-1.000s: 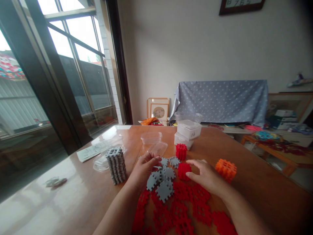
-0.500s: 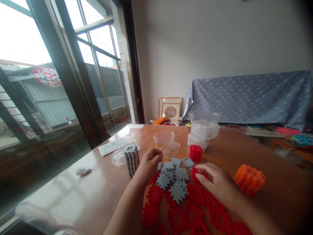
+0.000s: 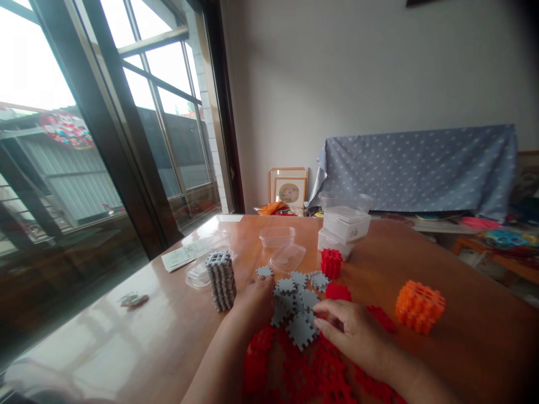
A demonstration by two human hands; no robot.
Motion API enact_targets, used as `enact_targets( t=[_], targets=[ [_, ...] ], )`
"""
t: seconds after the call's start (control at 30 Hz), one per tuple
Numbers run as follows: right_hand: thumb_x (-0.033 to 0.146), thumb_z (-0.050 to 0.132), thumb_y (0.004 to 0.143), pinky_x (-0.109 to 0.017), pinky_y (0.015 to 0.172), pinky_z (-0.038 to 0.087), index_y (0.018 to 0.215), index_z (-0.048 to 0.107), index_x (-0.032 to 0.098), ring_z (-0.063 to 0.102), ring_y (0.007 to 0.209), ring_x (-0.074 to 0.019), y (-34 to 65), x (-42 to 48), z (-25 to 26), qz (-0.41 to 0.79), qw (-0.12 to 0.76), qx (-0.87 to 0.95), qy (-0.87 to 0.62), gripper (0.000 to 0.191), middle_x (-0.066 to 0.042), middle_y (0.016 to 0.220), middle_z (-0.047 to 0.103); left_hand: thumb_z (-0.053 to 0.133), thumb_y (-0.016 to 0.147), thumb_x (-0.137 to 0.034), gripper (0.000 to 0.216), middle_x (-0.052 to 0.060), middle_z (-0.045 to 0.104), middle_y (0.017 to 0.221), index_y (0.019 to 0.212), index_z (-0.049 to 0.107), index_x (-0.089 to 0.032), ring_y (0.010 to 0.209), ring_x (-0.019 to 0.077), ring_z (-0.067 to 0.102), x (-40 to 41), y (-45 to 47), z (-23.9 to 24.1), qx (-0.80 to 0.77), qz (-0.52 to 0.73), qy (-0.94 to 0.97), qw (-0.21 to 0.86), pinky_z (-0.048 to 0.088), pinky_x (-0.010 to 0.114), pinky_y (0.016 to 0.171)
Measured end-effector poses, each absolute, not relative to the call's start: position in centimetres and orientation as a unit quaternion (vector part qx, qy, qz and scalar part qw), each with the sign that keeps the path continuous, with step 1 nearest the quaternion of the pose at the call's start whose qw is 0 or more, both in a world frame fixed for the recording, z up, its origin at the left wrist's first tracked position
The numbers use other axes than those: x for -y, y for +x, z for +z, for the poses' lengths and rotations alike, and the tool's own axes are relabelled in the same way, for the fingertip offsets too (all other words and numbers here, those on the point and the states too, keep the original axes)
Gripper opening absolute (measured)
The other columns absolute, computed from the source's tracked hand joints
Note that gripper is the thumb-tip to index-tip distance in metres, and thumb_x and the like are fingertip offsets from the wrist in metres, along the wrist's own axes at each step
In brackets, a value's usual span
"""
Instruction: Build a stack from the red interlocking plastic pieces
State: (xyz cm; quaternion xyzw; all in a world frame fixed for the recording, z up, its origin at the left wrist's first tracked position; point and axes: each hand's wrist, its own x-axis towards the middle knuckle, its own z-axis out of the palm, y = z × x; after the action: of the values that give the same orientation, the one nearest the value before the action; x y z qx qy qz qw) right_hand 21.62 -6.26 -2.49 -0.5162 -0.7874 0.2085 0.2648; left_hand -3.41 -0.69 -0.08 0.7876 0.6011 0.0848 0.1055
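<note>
My left hand (image 3: pixel 256 303) is at the left side of a pile of grey square interlocking tiles (image 3: pixel 302 331), its fingers bunched and pointing down. The fingertips are hidden, so what they hold, if anything, does not show. Just beyond that hand lies one grey tile (image 3: pixel 264 272). My right hand (image 3: pixel 351 328) hovers at the pile's right side with thumb and forefinger apart, the forefinger close to a grey tile's edge. Red latticed tiles (image 3: pixel 298 373) spread under and in front of the pile. A red tile (image 3: pixel 338 292) lies just past my right hand.
A stack of grey tiles (image 3: pixel 221 280) stands left, a red stack (image 3: pixel 331 264) behind the pile, an orange stack (image 3: pixel 420 307) at right. Farther back are clear plastic containers (image 3: pixel 346 223), a shallow tub (image 3: pixel 277 237) and a lid (image 3: pixel 287 258). A paper sheet (image 3: pixel 181 256) lies far left.
My left hand has come down from above onto the left of the grey pile. My right hand has moved left, off the red tile and toward the grey tiles. The view has shifted slightly.
</note>
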Motion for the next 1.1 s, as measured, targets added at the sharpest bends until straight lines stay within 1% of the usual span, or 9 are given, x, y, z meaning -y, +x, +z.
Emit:
enact_targets(
  t=[0.27,0.4,0.6,0.73,0.8,0.87,0.97,1.03,1.1],
  targets=[
    [0.034,0.061,0.092,-0.029,0.071,0.048,0.107,0.074,0.027,0.066,0.076,-0.0183,21.6,6.3,-2.5,0.210,0.271,0.787,-0.513,0.021,-0.002,0.085,0.073,0.052,0.082,-0.010,0.032,0.017,0.065,0.121,0.110,0.063,-0.018,0.108,0.0336,0.061,0.5,-3.2,-0.3,-0.604,0.066,0.787,0.112,0.047,0.038,0.082],
    [0.034,0.061,0.092,-0.029,0.071,0.048,0.108,0.074,0.028,0.066,0.075,-0.0180,21.6,6.2,-2.6,0.208,0.274,0.789,-0.510,0.021,-0.002,0.087,0.074,0.056,0.076,-0.006,0.034,0.017,0.066,0.117,0.107,0.063,-0.019,0.107,0.0322,0.061,0.5,-3.1,-0.3,-0.612,0.094,0.778,0.108,0.045,0.036,0.082],
    [0.032,0.060,0.093,-0.030,0.073,0.050,0.108,0.074,0.028,0.068,0.079,-0.0185,21.7,6.1,-2.8,0.211,0.293,0.785,-0.504,0.020,-0.002,0.090,0.075,0.055,0.076,-0.007,0.022,0.011,0.067,0.086,0.092,0.062,-0.020,0.080,0.0279,0.063,-0.1,-3.4,-0.6,-0.628,0.197,0.745,0.111,0.037,0.033,0.069],
    [0.032,0.061,0.093,-0.032,0.077,0.052,0.109,0.073,0.028,0.069,0.084,-0.0197,21.7,6.1,-2.8,0.213,0.321,0.776,-0.500,0.021,-0.003,0.096,0.075,0.049,0.081,-0.008,0.016,0.004,0.062,0.076,0.082,0.058,-0.021,0.073,0.0203,0.055,-0.5,-3.1,-0.1,-0.601,0.350,0.710,0.110,0.033,0.030,0.067],
    [0.034,0.061,0.093,-0.033,0.080,0.052,0.112,0.073,0.028,0.069,0.087,-0.0206,21.7,6.0,-2.9,0.220,0.340,0.766,-0.499,0.022,-0.004,0.099,0.075,0.051,0.082,-0.011,0.012,0.002,0.060,0.074,0.082,0.057,-0.021,0.071,0.0174,0.053,-0.6,-2.3,0.1,-0.548,0.439,0.688,0.184,0.034,0.028,0.067],
    [0.037,0.061,0.095,-0.034,0.081,0.053,0.117,0.071,0.029,0.069,0.088,-0.0210,21.6,6.0,-2.9,0.252,0.360,0.749,-0.496,0.026,-0.004,0.099,0.074,0.056,0.080,-0.015,0.009,0.001,0.061,0.075,0.087,0.058,-0.020,0.068,0.0150,0.052,-0.3,-1.2,0.3,-0.466,0.508,0.642,0.336,0.036,0.026,0.065],
    [0.040,0.059,0.097,-0.031,0.075,0.054,0.129,0.064,0.028,0.069,0.082,-0.0197,21.3,6.0,-2.8,0.327,0.393,0.710,-0.484,0.036,-0.001,0.091,0.073,0.069,0.078,-0.022,0.022,0.004,0.068,0.089,0.098,0.059,-0.019,0.072,0.0140,0.058,0.6,0.7,0.5,-0.340,0.528,0.544,0.557,0.042,0.026,0.070],
    [0.042,0.059,0.097,-0.029,0.068,0.052,0.131,0.061,0.025,0.066,0.075,-0.0185,21.2,6.0,-2.6,0.356,0.414,0.688,-0.477,0.038,0.000,0.084,0.070,0.075,0.077,-0.024,0.026,0.005,0.070,0.091,0.098,0.060,-0.018,0.075,0.0144,0.061,1.4,1.7,0.6,-0.305,0.521,0.510,0.613,0.044,0.027,0.074],
    [0.043,0.058,0.097,-0.027,0.063,0.050,0.121,0.065,0.022,0.063,0.070,-0.0176,21.1,6.0,-2.3,0.363,0.427,0.682,-0.471,0.032,0.001,0.077,0.067,0.079,0.077,-0.024,0.026,0.006,0.071,0.091,0.096,0.063,-0.017,0.078,0.0149,0.062,2.1,2.4,0.8,-0.293,0.506,0.502,0.637,0.045,0.028,0.077]
  ],
)
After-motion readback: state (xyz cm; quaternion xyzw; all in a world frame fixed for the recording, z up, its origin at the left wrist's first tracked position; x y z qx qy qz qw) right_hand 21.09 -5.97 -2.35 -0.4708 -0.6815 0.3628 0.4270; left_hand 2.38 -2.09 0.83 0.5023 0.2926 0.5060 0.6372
